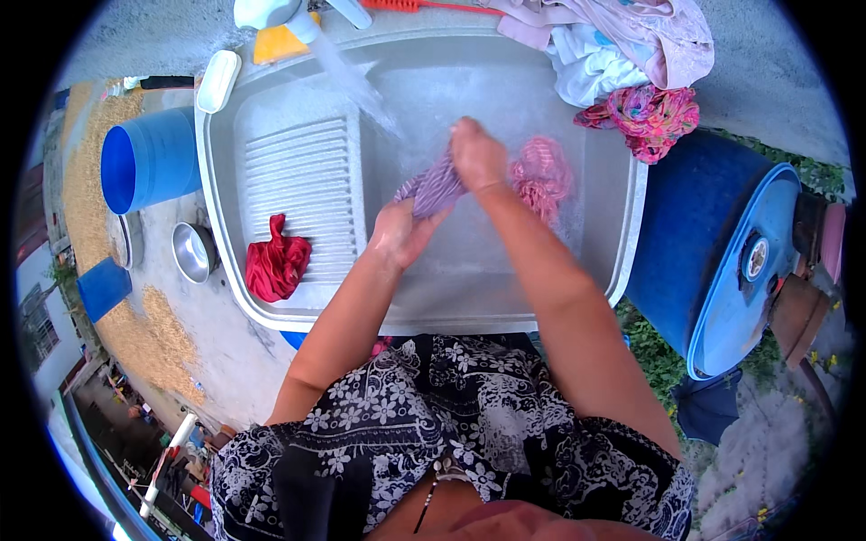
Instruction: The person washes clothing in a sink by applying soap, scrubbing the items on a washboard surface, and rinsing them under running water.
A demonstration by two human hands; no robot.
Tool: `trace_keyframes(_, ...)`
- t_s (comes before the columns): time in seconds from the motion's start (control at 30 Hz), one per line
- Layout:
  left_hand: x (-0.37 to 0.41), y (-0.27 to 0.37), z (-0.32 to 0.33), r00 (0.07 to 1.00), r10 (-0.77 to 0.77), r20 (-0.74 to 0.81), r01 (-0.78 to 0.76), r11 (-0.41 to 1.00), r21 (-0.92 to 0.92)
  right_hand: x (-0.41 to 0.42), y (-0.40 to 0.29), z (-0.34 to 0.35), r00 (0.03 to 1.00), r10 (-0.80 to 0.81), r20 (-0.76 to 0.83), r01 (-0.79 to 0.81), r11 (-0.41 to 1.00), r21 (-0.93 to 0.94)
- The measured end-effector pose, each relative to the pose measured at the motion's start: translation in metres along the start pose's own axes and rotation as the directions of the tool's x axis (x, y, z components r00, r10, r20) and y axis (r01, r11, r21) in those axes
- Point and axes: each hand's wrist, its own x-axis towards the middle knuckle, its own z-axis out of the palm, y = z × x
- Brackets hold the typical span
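Over the basin of a laundry sink (626, 223), both my hands hold a purple-and-white striped cloth (436, 186). My left hand (406, 233) supports its lower end with the palm up. My right hand (477, 155) is closed around its upper end. Water (358, 88) streams from a white tap (267, 10) into the basin, left of the cloth. A pink wet cloth (541, 176) lies in the basin behind my right forearm, which hides part of it. A crumpled red cloth (277, 260) rests on the ribbed washboard (301, 182) at the left.
Pale garments (602, 57) and a pink floral cloth (653, 118) lie over the sink's back right corner. A white soap dish (220, 81) and a yellow object (281, 42) sit at the back left. Blue barrels (703, 237) flank the sink; a metal bowl (193, 251) is at left.
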Motion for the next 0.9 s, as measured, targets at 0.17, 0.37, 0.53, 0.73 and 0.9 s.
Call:
trace_keyframes(0.17, 0.017, -0.016, -0.012, 0.916, 0.316, -0.248, -0.026, 0.662, 0.749, 0.009, 0.035, -0.003, 0.925, 0.039, -0.378, -0.087, 0.990, -0.112)
trace_keyframes(0.37, 0.055, -0.038, -0.029, 0.891, 0.296, 0.344, -0.094, -0.622, 0.778, -0.031, 0.051, 0.027, 0.977, -0.067, 0.203, 0.141, 0.917, -0.373)
trace_keyframes(0.53, 0.076, -0.015, -0.060, 0.982, 0.037, 0.183, -0.155, -0.385, 0.910, -0.001, 0.052, 0.002, 0.960, -0.166, 0.223, 0.224, 0.937, -0.269)
trace_keyframes(0.73, 0.031, 0.005, -0.011, 0.951, -0.054, -0.304, 0.154, 0.937, 0.315, -0.012, 0.039, 0.028, 0.994, 0.046, 0.097, -0.061, 0.986, 0.154)
trace_keyframes(0.9, 0.045, 0.014, -0.048, 0.961, -0.251, 0.115, 0.273, 0.928, -0.255, -0.098, -0.110, -0.006, 0.944, -0.308, 0.117, 0.204, 0.824, 0.528)
